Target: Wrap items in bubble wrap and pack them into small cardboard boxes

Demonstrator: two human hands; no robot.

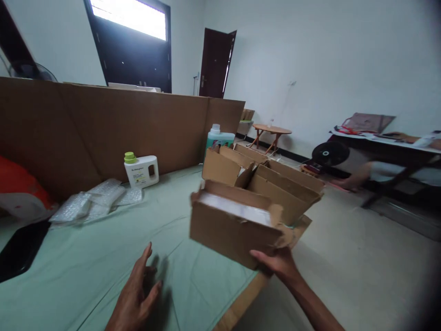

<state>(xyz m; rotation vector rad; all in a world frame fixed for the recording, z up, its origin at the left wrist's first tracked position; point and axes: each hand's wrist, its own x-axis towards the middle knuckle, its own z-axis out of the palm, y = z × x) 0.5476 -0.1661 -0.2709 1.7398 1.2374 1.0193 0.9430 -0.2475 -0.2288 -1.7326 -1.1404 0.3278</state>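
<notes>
Your left hand (136,294) hovers open at 7 o'clock, holding nothing, while your right hand (277,264) grips the open cardboard box (234,230) (torn flaps) dead centre. Looks mid-unpacking; next needs your free hand steadying it. White bottle (142,170) sits at 10 o'clock.

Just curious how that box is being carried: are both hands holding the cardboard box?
No, only the right hand grips the open cardboard box from below, while the left hand hangs open above the green cloth.

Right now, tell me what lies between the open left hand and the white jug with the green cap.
In the head view, only bare green table cover lies between the left hand and the white jug; the bubble wrap sits off to the left of that line.
</notes>
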